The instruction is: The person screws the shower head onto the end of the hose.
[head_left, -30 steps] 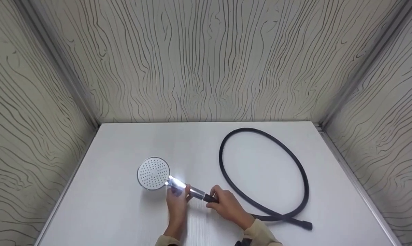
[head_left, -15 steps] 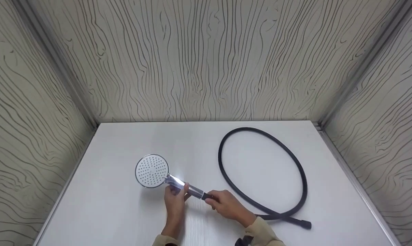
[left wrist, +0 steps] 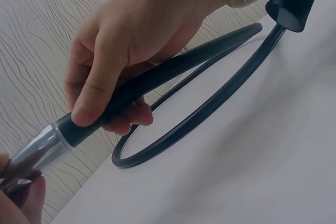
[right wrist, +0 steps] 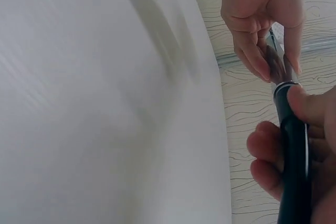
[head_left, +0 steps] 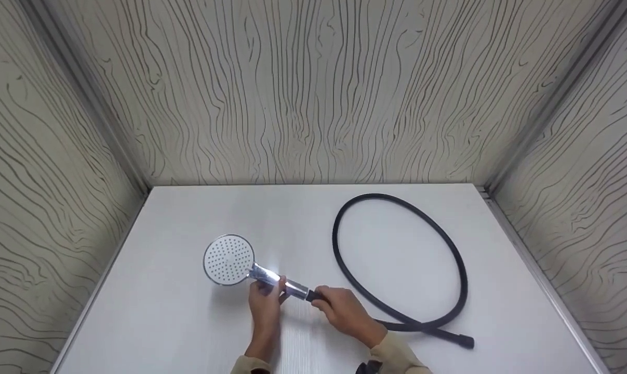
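Note:
In the head view, a chrome hand shower (head_left: 229, 259) with a round white spray face is held above the white table, face up and its handle slanting down to the right. My left hand (head_left: 265, 311) grips the handle, thumb on top. At the handle's lower end, my right hand (head_left: 347, 314) holds the end of a black shower hose (left wrist: 173, 69), fingers and thumb wrapped around it. The left wrist view shows the hose end meeting the chrome handle (left wrist: 39, 148); whether threads engage is hidden. In the right wrist view, both hands stay close together along one line.
The rest of the hose (head_left: 466, 275) lies in a large loop on the right of the table (head_left: 152, 291). Its free end (head_left: 466, 341) points toward the right front. Wood-patterned panels (head_left: 313, 104) enclose the back and both sides. A black band (left wrist: 294, 3) circles the right wrist.
The hand shower and both hands have shifted slightly left and up. My right hand's fingers have rolled around the hose end, which stays against the handle. The hose loop has hardly moved.

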`<move>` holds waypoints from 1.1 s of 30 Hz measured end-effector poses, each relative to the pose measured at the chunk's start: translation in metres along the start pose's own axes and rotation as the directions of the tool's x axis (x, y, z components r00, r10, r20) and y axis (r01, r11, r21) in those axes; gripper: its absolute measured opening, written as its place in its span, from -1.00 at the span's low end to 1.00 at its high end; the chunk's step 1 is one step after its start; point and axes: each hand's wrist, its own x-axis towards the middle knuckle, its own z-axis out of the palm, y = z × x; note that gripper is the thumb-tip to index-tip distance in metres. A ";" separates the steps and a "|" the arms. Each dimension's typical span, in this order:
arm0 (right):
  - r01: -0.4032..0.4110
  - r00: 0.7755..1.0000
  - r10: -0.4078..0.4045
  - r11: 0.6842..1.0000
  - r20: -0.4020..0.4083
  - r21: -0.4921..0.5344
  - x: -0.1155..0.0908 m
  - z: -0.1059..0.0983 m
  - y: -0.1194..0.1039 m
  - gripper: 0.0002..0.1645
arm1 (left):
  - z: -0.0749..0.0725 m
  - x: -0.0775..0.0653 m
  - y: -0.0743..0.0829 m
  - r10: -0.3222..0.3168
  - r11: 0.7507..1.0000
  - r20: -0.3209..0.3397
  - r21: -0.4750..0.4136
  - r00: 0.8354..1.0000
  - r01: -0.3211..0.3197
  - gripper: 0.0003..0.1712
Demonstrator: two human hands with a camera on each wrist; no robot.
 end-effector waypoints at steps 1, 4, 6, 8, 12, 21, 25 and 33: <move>0.011 1.000 -0.011 1.000 0.024 0.002 0.000 -0.001 0.000 -0.76 | -0.001 0.000 0.000 0.003 1.000 0.008 0.002 1.000 -0.003 -0.47; -0.007 0.996 0.005 1.000 0.085 0.028 0.002 -0.004 0.001 -0.70 | -0.002 0.001 -0.002 0.003 1.000 0.034 0.024 0.999 -0.004 -0.45; -0.043 0.995 0.038 0.998 0.098 0.050 0.002 -0.004 0.002 -0.72 | -0.002 0.000 -0.003 -0.003 1.000 0.032 0.025 0.999 0.002 -0.44; -0.063 0.995 0.058 0.997 0.080 0.053 0.002 -0.002 0.001 -0.78 | -0.002 0.000 -0.004 -0.010 1.000 0.022 0.019 1.000 0.010 -0.41; -0.050 0.999 0.050 0.999 -0.012 -0.013 -0.001 0.003 0.000 -0.73 | -0.001 -0.001 -0.004 -0.015 1.000 0.000 -0.017 1.000 0.015 -0.37; 0.005 0.999 -0.006 0.999 0.035 0.040 -0.001 -0.002 0.001 -0.82 | 0.000 -0.003 0.002 -0.019 1.000 -0.013 0.021 1.000 0.019 -0.46; -0.054 0.990 0.036 0.990 0.137 0.132 -0.001 -0.006 0.002 -0.65 | -0.001 -0.003 0.001 -0.013 0.999 0.004 0.036 1.000 0.013 -0.46; -0.081 0.997 0.081 0.995 0.006 0.066 -0.003 -0.001 0.000 -0.74 | -0.001 -0.004 -0.001 -0.023 1.000 -0.004 0.020 1.000 0.024 -0.41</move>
